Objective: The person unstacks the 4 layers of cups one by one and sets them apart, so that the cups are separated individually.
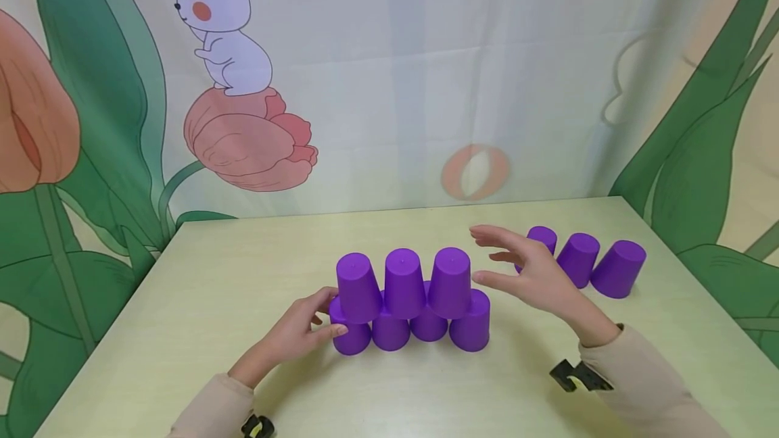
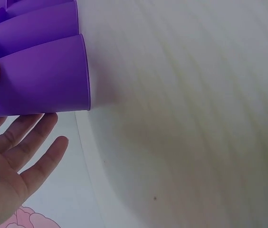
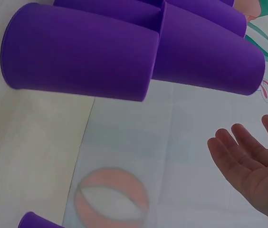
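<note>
Purple cups stand upside down in two tiers in the head view. Several make up the bottom row, and three sit across the gaps above, the right upper cup (image 1: 451, 282) among them. My left hand (image 1: 304, 323) holds the leftmost bottom cup (image 2: 41, 78), thumb on one side and fingers on the other. My right hand (image 1: 529, 268) is in the air just right of the upper tier, fingers apart and nothing in them. From the right wrist view, its fingers (image 3: 241, 154) show apart from the rightmost bottom cup (image 3: 79, 52).
Three more upside-down purple cups stand at the right rear of the pale table (image 1: 243, 269): a far right cup (image 1: 619, 269), a middle cup (image 1: 578, 260) and one partly behind my right hand. A printed curtain (image 1: 365, 120) hangs behind the table's back edge.
</note>
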Tool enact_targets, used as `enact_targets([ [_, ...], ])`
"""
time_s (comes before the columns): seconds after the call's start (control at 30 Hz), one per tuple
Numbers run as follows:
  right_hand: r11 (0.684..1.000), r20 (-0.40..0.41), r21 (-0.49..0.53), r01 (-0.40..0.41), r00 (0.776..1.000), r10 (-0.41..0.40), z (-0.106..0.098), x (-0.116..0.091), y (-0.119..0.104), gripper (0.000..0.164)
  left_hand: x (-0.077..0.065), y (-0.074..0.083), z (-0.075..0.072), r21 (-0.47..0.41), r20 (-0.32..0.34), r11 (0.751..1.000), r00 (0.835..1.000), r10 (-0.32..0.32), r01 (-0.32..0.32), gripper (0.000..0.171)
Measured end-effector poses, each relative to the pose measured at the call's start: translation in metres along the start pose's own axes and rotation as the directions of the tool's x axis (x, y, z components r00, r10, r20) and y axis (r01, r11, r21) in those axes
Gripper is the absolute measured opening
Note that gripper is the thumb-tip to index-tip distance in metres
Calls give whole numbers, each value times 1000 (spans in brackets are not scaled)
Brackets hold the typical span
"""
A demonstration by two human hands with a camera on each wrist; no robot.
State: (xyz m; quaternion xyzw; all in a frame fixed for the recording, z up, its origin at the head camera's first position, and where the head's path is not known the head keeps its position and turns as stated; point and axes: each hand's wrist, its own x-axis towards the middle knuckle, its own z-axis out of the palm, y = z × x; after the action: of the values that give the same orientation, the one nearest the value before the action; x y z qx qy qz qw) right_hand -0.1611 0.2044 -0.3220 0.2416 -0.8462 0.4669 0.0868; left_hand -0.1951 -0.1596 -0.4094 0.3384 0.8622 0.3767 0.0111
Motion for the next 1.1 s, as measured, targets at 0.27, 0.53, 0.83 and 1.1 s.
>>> enact_targets([
  [0.27,999,39,32,1,999,-3,13,8,3,56,0,2,0,-4,2,1000,1000,-7,7,45],
  [0.53,999,66,48,-4,998,1,23,10,5,56,0,2,-1,-5,1,1000,1000,-17,17,44],
  [0.83,999,58,54,-6,998,3,30,10,8,50,-1,1,0,-3,2,1000,1000,-13,13,45],
  [1.1,1000,36,17,-3,999,2,27,9,6,50,-1,2,-1,0,6,1000,1000,-17,17,45],
])
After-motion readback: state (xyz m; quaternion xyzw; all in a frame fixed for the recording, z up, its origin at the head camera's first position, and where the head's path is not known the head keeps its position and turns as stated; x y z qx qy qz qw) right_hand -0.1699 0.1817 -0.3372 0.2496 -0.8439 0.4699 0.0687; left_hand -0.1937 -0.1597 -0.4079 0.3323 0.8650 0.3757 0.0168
